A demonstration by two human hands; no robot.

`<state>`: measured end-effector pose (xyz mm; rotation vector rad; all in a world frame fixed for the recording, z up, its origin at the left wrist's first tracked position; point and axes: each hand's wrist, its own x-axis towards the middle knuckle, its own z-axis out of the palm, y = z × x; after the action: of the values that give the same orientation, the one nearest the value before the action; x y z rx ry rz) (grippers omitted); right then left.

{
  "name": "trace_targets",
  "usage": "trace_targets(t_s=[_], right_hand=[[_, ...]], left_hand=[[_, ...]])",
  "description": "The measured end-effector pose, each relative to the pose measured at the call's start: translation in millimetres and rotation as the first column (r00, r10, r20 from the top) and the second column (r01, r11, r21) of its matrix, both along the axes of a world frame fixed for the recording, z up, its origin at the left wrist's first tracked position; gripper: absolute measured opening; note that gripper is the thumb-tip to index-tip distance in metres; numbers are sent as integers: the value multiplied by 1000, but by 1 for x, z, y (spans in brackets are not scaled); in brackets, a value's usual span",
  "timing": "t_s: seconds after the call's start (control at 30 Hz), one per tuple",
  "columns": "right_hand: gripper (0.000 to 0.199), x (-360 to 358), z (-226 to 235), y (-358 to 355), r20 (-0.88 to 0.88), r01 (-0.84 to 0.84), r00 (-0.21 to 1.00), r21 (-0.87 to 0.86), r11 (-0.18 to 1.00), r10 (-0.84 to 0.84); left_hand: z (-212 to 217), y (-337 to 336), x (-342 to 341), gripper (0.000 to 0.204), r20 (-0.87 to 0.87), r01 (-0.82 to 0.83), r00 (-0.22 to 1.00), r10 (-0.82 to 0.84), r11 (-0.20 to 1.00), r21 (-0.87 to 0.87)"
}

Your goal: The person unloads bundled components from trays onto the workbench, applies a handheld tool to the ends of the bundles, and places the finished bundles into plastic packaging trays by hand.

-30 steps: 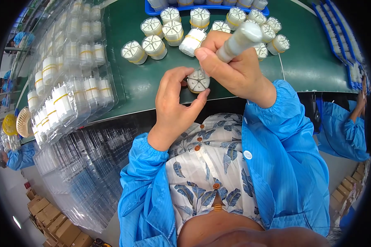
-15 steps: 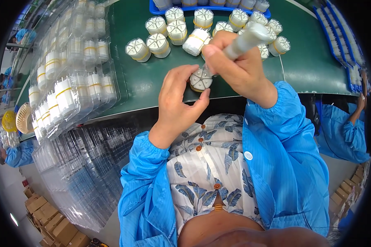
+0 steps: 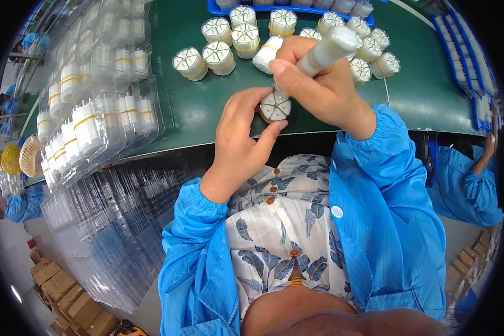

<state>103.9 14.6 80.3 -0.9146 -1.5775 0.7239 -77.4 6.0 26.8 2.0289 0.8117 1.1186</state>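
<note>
Between the thumb and fingers of my left hand stands a round bundle of white wedge-shaped pieces, its top facing up. Six-way dark seams part the wedges, and each bears a small dot. My right hand is wrapped round a translucent white squeeze bottle, tilted so its thin end points down at the bundle's upper edge. Fingers partly hide that tip. Just beyond my hands, similar bundles with yellow bands stand on the green table; one bundle lies tilted.
Clear plastic trays holding banded white pieces are stacked at the left. More clear trays sit below the table edge. A blue tray stands at the back, other blue trays at the right. A co-worker's blue sleeve shows at far right.
My right hand and the bottle have shifted slightly left, and the tip has gone from the bundle's right side to its upper edge. My left hand keeps its hold.
</note>
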Motion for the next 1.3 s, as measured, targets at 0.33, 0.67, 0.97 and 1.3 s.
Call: trace_targets(t_s=[0.33,0.67,0.97,1.3], right_hand=[[15,11,8,-21,-344,-7,939,14,1000,12],[17,5,-8,-73,133,107,987,-129,986,-90],[14,-3,-5,-74,70,55,996,-131,990,-46],[8,7,-2,-85,-50,-33,998,-185,982,24]], left_hand=[[1,-4,-6,55,-51,-4,999,-3,991,-133],[19,12,-29,67,819,716,571,-62,525,-459],[51,-4,-47,73,699,534,709,-95,719,-444],[204,114,-165,53,-169,-497,809,563,808,317]])
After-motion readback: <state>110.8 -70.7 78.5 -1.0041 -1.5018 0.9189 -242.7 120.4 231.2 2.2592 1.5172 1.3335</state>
